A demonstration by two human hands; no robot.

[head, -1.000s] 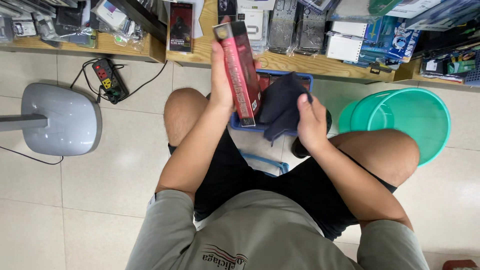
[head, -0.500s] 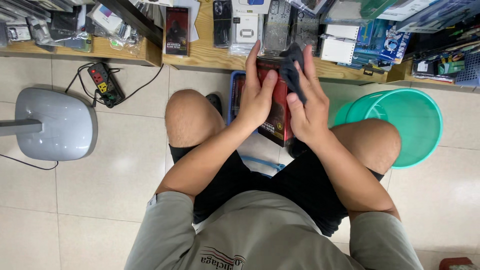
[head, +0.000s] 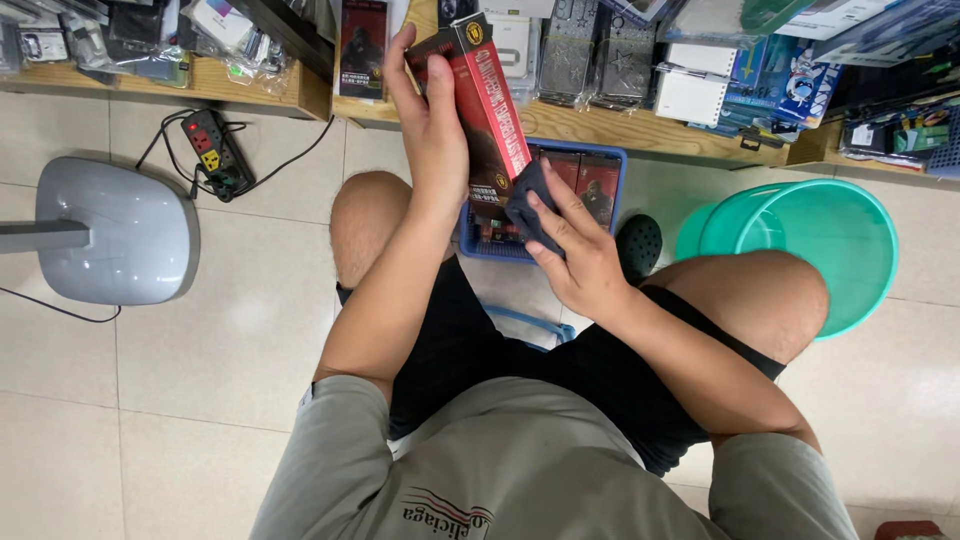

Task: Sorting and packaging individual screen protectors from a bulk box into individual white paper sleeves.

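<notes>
Left hand [head: 432, 120] is wrapped round a long flat red box [head: 490, 105], thumb on the near face, fingers curled behind the far edge, so a closed grip w/ the box held up in front of the knees, tilted, top end toward the shelf. Box is slim and rectangular: red side panel w/ pale lettering, darker front w/ a gold round emblem near the top corner and another lower down, glossy like it's film-wrapped.

Right hand [head: 570, 255] sits just below and right of that grip, fingers bunched on a dark grey cloth [head: 528, 205], pressing it against the lower end of the box. Cloth is crumpled, partly hidden under the fingers; hand closed on it.

Directly under both hands: a blue basket [head: 612, 160] on the floor w/ more red-and-dark boxes of the same kind inside. Right of the cloth hand, a teal plastic bucket [head: 800, 240] by the knee. Left of the box hand, well apart, a black power strip [head: 212, 150] and a grey stand base [head: 118, 232]. Beyond the grip, a wooden shelf [head: 560, 122] packed w/ small packaged goods.
</notes>
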